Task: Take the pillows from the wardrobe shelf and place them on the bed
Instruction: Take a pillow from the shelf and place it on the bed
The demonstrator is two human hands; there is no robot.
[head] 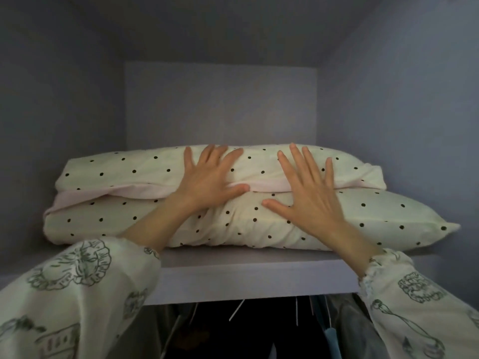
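Two cream pillows with black dots lie stacked on the wardrobe shelf. The upper pillow sits further back, with a pale pink flap along its front edge. The lower pillow is larger and reaches toward the shelf's front. My left hand lies flat with fingers spread across the seam between the two pillows. My right hand is also flat and spread, its fingers on the upper pillow and its palm on the lower one. Neither hand grips anything. The bed is out of view.
The shelf compartment has grey walls close on the left and right and a back panel. Below the shelf edge hang dark clothes on hangers.
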